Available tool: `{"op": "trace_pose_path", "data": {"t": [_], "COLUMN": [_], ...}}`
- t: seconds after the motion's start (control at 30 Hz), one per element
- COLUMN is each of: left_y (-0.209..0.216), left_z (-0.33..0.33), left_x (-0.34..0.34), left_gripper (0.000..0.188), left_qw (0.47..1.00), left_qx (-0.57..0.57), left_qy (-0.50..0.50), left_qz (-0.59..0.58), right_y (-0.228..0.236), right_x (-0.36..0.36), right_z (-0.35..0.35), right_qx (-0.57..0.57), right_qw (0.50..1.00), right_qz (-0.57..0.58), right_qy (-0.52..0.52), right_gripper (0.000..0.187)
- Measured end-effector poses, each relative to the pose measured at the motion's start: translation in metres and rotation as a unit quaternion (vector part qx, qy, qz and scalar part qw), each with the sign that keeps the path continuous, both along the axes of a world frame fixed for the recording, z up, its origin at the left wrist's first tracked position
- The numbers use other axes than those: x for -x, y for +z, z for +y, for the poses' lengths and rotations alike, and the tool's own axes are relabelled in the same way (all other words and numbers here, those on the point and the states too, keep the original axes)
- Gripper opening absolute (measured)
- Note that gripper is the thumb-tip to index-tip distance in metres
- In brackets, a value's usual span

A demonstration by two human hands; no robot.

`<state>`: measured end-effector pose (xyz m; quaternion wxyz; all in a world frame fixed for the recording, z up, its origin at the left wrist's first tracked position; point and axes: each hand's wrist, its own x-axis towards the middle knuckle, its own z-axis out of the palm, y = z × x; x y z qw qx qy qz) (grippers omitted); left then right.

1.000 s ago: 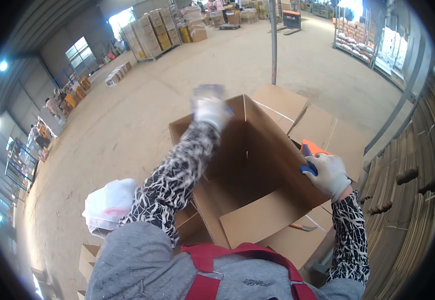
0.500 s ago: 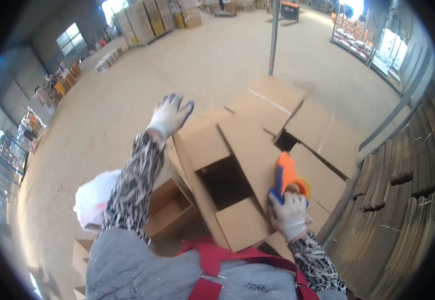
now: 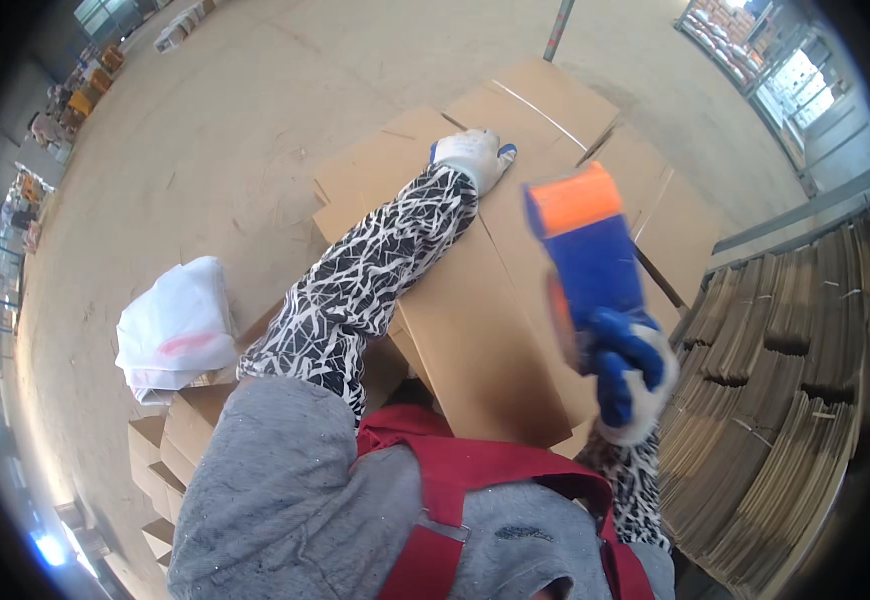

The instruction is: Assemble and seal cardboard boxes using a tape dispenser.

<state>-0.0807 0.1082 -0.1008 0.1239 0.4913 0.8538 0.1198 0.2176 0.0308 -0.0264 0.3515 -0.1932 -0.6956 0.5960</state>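
A large brown cardboard box [image 3: 485,330] lies in front of me, its near flaps folded over. My left hand [image 3: 473,157], in a white glove with blue finger coating, presses on the cardboard toward the far side. Its thumb and an outer finger show apart; the other fingertips are hidden. Over the box's right side my right hand [image 3: 633,385], gloved alike, is wrapped round a tape dispenser [image 3: 590,255] with an orange front and a blue body. The dispenser is held up, tilted, and seems apart from the cardboard. Its tape roll is mostly hidden.
Stacks of flattened cardboard [image 3: 755,390] stand on the right beside a metal frame. A white plastic bag [image 3: 177,325] sits at the left, above open cartons [image 3: 190,430]. More brown boxes [image 3: 675,215] adjoin the work on its far right. A metal post [image 3: 558,30] rises beyond.
My left hand has moved right and onto the box. The flaps now cover the dark opening. My right hand has lifted and turned the tape dispenser. The view has tilted downward.
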Motion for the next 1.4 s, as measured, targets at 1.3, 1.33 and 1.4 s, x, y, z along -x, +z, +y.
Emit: {"op": "trace_pose_path", "data": {"t": [1.3, 1.33, 1.4], "left_y": [-0.098, -0.081, -0.024], "left_z": [0.0, 0.002, 0.003], "left_x": [0.135, 0.118, 0.092], "left_gripper": [0.048, 0.048, 0.052], "left_qw": [0.981, 0.979, 0.997], "left_qx": [-0.042, -0.041, -0.01], "left_qy": [-0.186, -0.196, -0.067], "left_qz": [0.032, 0.035, -0.03], "right_y": [-0.046, -0.047, -0.061], "right_x": [0.039, 0.034, 0.032], "right_z": [0.016, 0.015, 0.019], "right_qx": [0.152, 0.171, 0.156], "right_qw": [0.984, 0.98, 0.985], "right_qz": [-0.096, -0.101, -0.068], "right_qy": [-0.01, -0.014, -0.003], "right_gripper": [0.035, 0.035, 0.035]}}
